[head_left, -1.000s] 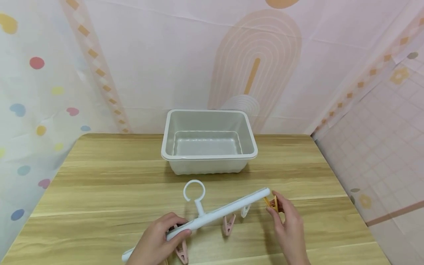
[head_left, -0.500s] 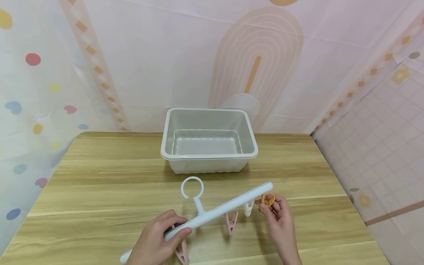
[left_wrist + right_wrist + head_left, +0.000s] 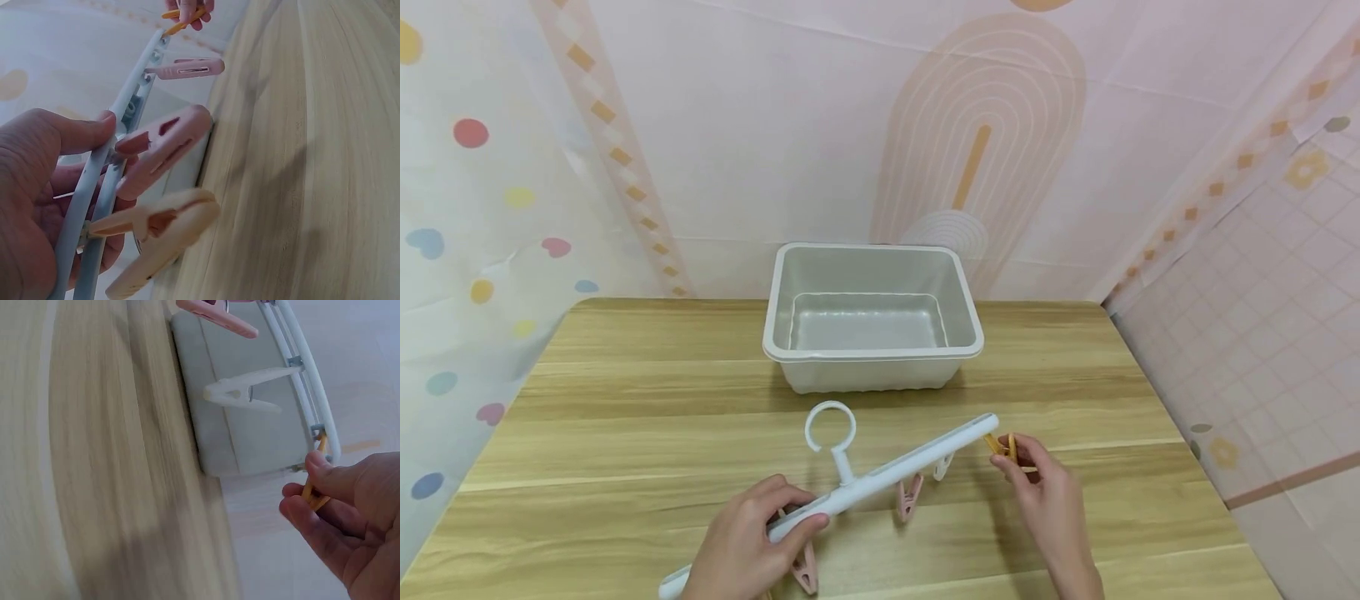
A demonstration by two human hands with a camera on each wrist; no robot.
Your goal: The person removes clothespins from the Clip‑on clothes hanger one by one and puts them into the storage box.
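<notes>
My left hand [image 3: 756,537] grips the bar of a pale blue-white clip hanger [image 3: 895,471], left of its ring-shaped hook [image 3: 830,427]. The bar slants up to the right above the table. Near its right end, my right hand [image 3: 1045,492] pinches an orange clothespin [image 3: 315,494], whose tip meets the underside of the rail in the right wrist view. Beside it hangs a white clothespin [image 3: 244,390], then a pink clothespin [image 3: 909,497]. By my left fingers hang another pink clothespin [image 3: 165,147] and a light orange clothespin [image 3: 165,237].
A grey plastic basin [image 3: 872,371] stands at the back middle of the wood-grain table [image 3: 647,400], behind the hanger. Patterned cloth [image 3: 760,142] covers the walls at the back and both sides.
The hanger's right end rises, then shifts left and slightly down. My right hand turns the orange clothespin while keeping it pinched near the bar's end. My left hand keeps its grip.
</notes>
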